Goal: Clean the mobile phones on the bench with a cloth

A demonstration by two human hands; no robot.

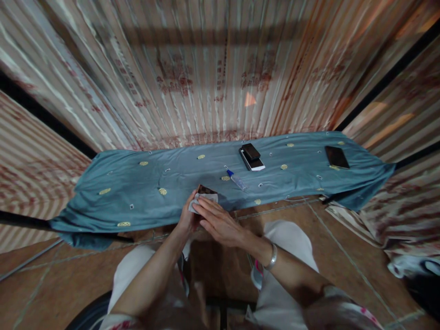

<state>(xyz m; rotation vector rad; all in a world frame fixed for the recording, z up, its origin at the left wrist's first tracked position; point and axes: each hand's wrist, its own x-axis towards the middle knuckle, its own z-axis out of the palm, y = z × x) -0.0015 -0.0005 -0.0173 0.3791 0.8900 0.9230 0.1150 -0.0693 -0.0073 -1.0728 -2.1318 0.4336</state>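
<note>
Phone (206, 190) in left hand (187, 220), wiped by right hand (220, 224); bottle (236, 179) near.

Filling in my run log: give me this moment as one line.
left hand: holds dark phone with pale cloth | right hand: flat on cloth | blue embroidered table cover: small blue-capped bottle

Head camera looks steeply down, close over the cloth-covered table (137, 192).

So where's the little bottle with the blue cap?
The little bottle lies on the blue cloth near the middle, just right of the hands, with the stacked phones right behind it.
</note>
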